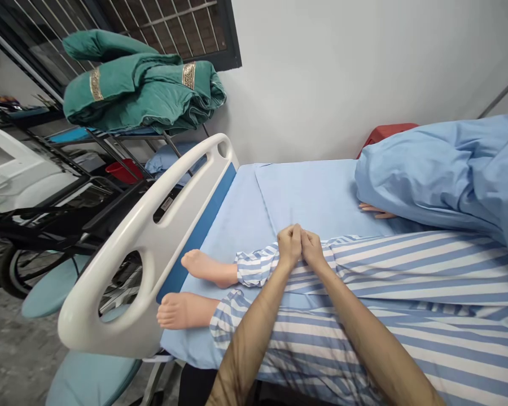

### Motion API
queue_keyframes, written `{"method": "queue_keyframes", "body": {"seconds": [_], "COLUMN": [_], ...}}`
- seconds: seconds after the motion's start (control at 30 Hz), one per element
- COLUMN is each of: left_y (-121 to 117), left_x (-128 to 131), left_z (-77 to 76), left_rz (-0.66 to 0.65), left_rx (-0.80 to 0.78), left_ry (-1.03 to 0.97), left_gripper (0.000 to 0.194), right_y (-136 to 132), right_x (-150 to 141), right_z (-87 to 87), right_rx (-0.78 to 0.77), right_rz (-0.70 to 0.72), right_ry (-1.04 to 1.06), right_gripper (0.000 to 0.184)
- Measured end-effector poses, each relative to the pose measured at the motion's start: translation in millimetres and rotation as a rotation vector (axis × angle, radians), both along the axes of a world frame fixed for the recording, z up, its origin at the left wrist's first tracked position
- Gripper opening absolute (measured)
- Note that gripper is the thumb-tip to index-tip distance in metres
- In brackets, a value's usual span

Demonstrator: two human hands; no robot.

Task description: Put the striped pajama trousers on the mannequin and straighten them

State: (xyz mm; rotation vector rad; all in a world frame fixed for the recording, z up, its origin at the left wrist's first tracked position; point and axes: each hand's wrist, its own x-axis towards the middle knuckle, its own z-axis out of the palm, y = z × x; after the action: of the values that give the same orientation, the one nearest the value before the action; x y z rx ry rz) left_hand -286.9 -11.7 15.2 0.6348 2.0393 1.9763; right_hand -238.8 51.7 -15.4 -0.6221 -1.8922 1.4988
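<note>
My left hand and my right hand are closed side by side, knuckles together, over the far shin of a manikin in blue-and-white striped trousers. The trouser cloth is creased around both fists and seems gathered in them, though my fingers hide the grip itself. Both of the manikin's bare feet, the far foot and the near foot, point toward the bed's end board. Its legs lie straight on a light blue sheet.
A white footboard closes the bed's left end. Rumpled blue bedding covers the manikin's upper part, with a manikin hand showing beneath. Green folded quilts, a wheelchair and round stools stand left of the bed.
</note>
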Motion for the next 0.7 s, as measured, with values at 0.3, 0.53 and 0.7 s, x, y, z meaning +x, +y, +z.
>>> {"method": "queue_keyframes", "body": {"seconds": [0.3,0.53,0.7], "left_y": [-64.3,-110.0,-110.6], "left_x": [21.1,43.0,41.8], "left_z": [-7.6,-22.4,-38.3], "left_rz": [-0.314,-0.64,-0.644], "left_rx": [-0.383,-0.79,-0.724], "left_ry": [0.188,0.35,0.301], "left_gripper": [0.044,0.017,0.017], "right_y": [-2.0,-23.7,-29.8], "right_x": [-4.4,11.5,13.9], "right_z": [-5.0,2.6,10.4], "right_rx": [0.187,0.81,1.247], "right_rz": [-0.002,0.265,0.519], "right_ry": [-0.151,-0.36,-0.493], "right_gripper": [0.049,0.031,0.061]}}
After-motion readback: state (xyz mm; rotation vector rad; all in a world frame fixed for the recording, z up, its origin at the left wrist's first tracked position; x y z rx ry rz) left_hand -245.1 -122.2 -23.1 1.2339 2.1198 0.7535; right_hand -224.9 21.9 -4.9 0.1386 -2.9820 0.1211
